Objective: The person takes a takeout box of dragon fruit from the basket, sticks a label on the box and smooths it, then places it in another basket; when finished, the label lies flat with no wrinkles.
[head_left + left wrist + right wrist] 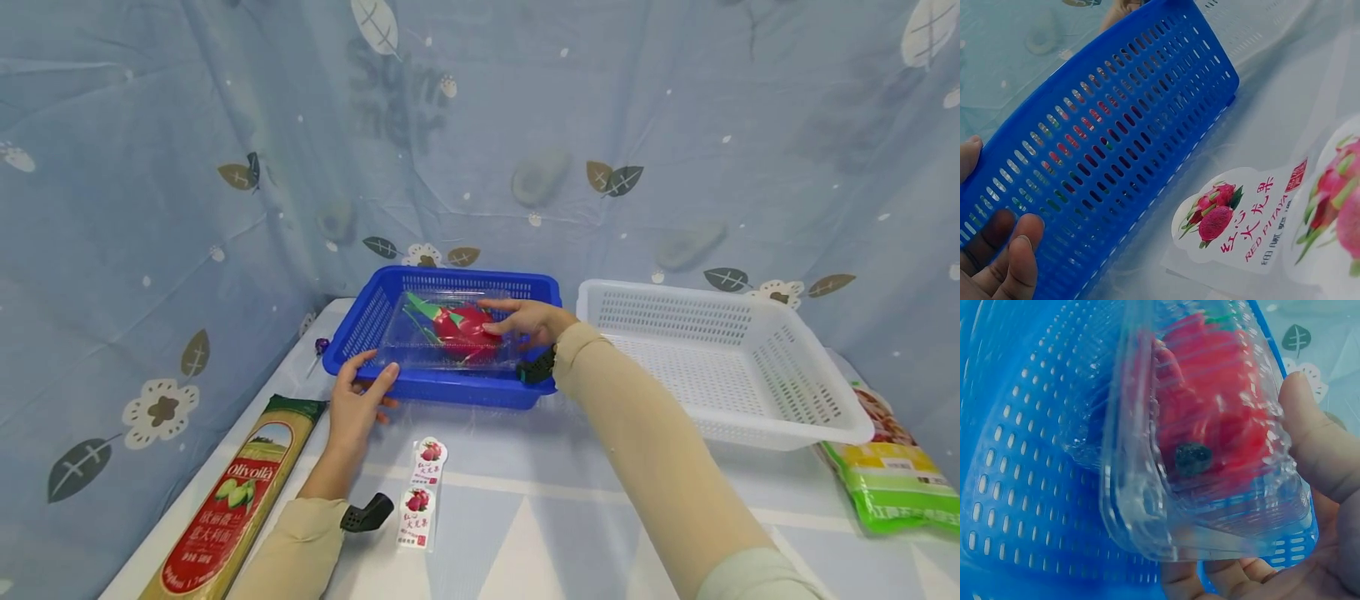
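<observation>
In the head view, a clear plastic clamshell box (405,350) lies in the blue basket (450,390), a red dragon fruit (468,333) with green tips inside it. My right hand (528,321) grips the box's right end; the right wrist view shows the thumb (1304,412) against one side and the other fingers under the edge. My left hand (360,404) is at the basket's front left corner, fingers loosely bent. In the left wrist view, one finger (969,156) lies at the rim while other fingertips (1022,250) are before the slotted outer wall.
Dragon fruit stickers (417,517) lie in front of the basket. A spaghetti pack (232,500) is at the left, with a purple-wrapped lollipop (321,345) behind it. The white basket (765,429) stands right, beside a green food bag (892,467). Blue patterned cloth (487,125) hangs behind.
</observation>
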Demonstrator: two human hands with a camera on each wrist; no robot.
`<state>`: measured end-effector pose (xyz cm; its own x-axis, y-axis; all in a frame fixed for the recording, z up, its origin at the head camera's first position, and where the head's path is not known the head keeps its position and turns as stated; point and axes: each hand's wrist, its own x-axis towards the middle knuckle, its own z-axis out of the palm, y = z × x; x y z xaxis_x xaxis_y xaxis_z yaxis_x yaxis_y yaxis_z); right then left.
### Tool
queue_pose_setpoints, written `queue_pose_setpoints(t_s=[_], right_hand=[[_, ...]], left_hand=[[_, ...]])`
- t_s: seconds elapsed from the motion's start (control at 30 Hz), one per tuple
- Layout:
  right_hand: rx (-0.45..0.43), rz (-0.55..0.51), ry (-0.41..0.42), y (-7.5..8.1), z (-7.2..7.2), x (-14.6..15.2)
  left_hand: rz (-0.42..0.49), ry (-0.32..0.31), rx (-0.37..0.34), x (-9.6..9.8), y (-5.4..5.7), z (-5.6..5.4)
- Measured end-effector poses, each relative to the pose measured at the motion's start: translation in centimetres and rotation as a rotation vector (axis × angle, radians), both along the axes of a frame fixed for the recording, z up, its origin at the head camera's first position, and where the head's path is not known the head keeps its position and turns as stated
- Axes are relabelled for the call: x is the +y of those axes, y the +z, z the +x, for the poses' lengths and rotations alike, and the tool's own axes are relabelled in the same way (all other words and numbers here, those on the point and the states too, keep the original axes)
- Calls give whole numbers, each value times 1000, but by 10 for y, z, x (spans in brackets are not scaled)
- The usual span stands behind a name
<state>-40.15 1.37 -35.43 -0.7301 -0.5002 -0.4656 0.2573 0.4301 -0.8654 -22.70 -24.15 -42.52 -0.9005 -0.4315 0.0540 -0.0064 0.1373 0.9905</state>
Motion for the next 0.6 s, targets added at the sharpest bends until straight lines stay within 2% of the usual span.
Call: queue_pose_setpoints(t_s=[0.33, 0.6], right_hand=[[-11, -38, 19, -7, 2, -3], [-46, -175, 30, -9, 3, -4]], left_hand=[[14, -3, -12, 0, -2, 1], [14, -8, -9, 0, 1, -1]])
